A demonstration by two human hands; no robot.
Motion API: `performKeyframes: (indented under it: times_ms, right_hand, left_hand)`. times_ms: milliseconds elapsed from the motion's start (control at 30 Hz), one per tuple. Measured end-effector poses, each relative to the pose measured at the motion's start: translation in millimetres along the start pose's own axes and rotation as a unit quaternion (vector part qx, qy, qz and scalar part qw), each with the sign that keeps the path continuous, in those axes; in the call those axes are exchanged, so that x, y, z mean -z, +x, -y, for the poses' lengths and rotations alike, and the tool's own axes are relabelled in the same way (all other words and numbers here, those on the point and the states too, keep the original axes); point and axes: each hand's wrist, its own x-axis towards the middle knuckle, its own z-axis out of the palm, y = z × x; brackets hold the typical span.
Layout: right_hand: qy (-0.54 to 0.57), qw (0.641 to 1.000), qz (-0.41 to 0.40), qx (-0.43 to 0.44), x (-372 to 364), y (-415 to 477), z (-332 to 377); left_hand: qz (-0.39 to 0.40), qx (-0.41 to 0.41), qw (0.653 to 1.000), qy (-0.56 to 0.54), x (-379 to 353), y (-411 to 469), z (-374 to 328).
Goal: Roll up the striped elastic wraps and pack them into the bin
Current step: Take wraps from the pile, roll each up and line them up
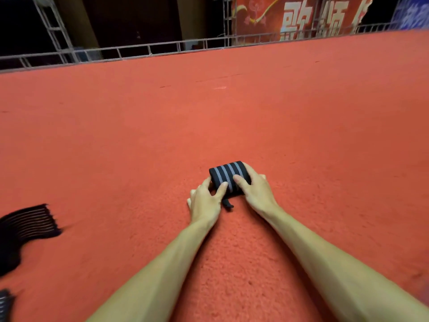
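Note:
A black elastic wrap with grey stripes (224,175) lies rolled into a thick cylinder on the red carpet (209,117), just below the middle of the view. My left hand (204,202) presses on its left end and near side, fingers spread over the roll. My right hand (254,187) grips its right end, index finger lying across the top. A short black tail of the wrap sticks out on the carpet between my wrists. No bin is in view.
At the left edge lies a flat, unrolled dark striped wrap (27,223), and another striped piece (5,303) shows in the bottom left corner. A metal truss frame (148,51) borders the carpet's far edge, with a red banner (299,17) behind it.

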Motion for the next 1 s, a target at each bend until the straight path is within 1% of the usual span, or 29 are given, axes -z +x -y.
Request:
performKeyframes:
  times_ms: [67,133,233,300,367,500,600,733,867,1000]
  right_hand:
    - [-0.028,0.999,-0.018,-0.006,1.3,2.6,0.6]
    - [-0.019,0.999,-0.027,-0.023,6.0,-0.2,7.6]
    - [-0.035,0.998,-0.05,-0.028,12.9,-12.3,23.0]
    - [-0.069,0.995,-0.069,-0.019,13.3,-23.3,36.0]
    - [-0.089,0.994,-0.065,0.005,8.9,-34.5,53.2]
    - [-0.121,0.99,0.001,0.077,-15.2,-60.9,98.2]
    - [-0.132,0.98,0.081,0.123,-45.7,-87.6,133.6]
    - [-0.153,0.955,0.178,0.18,-92.0,-126.0,177.2]
    - [-0.168,0.935,0.233,0.206,-136.5,-153.2,213.4]
    - [-0.187,0.916,0.274,0.227,-182.0,-167.3,241.3]
  left_hand:
    - [0.018,0.016,0.999,-0.044,4.2,1.5,-3.8]
    - [0.059,0.024,0.995,-0.075,13.9,0.0,-8.4]
    - [0.116,0.027,0.992,-0.041,39.8,-8.0,-10.1]
    - [0.123,0.012,0.992,-0.011,65.1,-16.7,-7.0]
    - [0.123,-0.007,0.992,0.009,97.3,-30.8,-2.5]
    - [0.118,-0.038,0.992,0.029,171.7,-65.8,15.1]
    - [0.093,-0.022,0.995,0.018,225.8,-91.2,35.5]
    - [0.04,-0.015,0.999,0.023,287.1,-125.2,72.3]
    - [0.005,-0.036,0.997,0.07,339.5,-155.4,113.9]
    - [-0.048,-0.053,0.991,0.11,383.3,-173.2,160.3]
